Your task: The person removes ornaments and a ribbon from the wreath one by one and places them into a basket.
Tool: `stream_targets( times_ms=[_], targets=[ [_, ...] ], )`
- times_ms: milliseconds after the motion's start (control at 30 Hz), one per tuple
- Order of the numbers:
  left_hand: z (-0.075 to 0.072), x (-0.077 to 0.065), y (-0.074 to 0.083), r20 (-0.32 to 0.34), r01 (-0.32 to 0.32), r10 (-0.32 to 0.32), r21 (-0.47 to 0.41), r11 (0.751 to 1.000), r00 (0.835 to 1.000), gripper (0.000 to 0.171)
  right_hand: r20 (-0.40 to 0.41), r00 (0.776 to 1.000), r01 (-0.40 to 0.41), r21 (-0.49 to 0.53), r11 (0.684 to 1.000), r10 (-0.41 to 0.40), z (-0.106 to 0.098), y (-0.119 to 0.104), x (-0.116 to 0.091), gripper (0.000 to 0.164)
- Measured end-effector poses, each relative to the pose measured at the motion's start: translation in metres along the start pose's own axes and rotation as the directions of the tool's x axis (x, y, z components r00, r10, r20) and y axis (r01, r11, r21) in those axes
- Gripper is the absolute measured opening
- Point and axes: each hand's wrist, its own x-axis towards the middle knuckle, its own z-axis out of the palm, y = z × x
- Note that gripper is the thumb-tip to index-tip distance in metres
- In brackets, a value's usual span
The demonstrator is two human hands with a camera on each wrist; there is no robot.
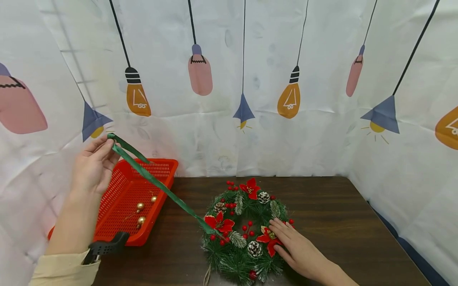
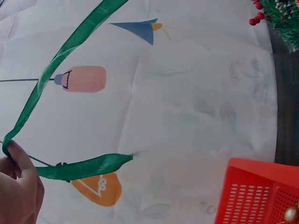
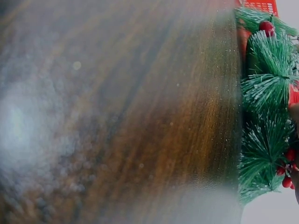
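A green ribbon (image 1: 157, 183) is pinched near one end by my left hand (image 1: 94, 165), raised above the red basket. From there it slants down taut to the left side of a Christmas wreath (image 1: 229, 264), while a short loose tail hangs from the fingers. In the left wrist view the ribbon (image 2: 51, 70) bends at the fingertips. The wreath carries red poinsettias, pinecones and red berries. My right hand (image 1: 298, 252) rests on its right side with the fingers extended, beside a poinsettia (image 1: 269, 239). Where the ribbon meets the wreath, its attachment is hard to see.
A red plastic basket (image 1: 167, 167) stands at the left of the dark wooden table (image 1: 322, 202). Several small gold balls (image 1: 140, 206) lie in it. A white curtain (image 1: 222, 139) printed with lamps hangs behind and on both sides.
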Motion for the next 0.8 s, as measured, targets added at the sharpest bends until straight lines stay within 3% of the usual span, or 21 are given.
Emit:
stream_targets(
  times_ms=[267, 567, 800],
  targets=[
    [0.011, 0.017, 0.018, -0.07, -0.011, 0.007, -0.046, 0.999, 0.997, 0.016, 0.008, 1.0, -0.007, 0.015, 1.0, 0.007, -0.001, -0.001, 0.001, 0.055],
    [0.021, 0.031, 0.034, -0.133, -0.012, 0.014, 0.015, 1.0, 0.991, 0.024, 0.007, 1.0, 0.005, 0.016, 1.0, -0.006, -0.001, -0.001, 0.002, 0.054],
    [0.027, 0.043, 0.043, -0.142, -0.025, 0.025, -0.002, 1.0, 0.99, 0.02, 0.002, 1.0, 0.005, 0.011, 1.0, -0.005, 0.0, 0.0, 0.001, 0.054]
  ],
)
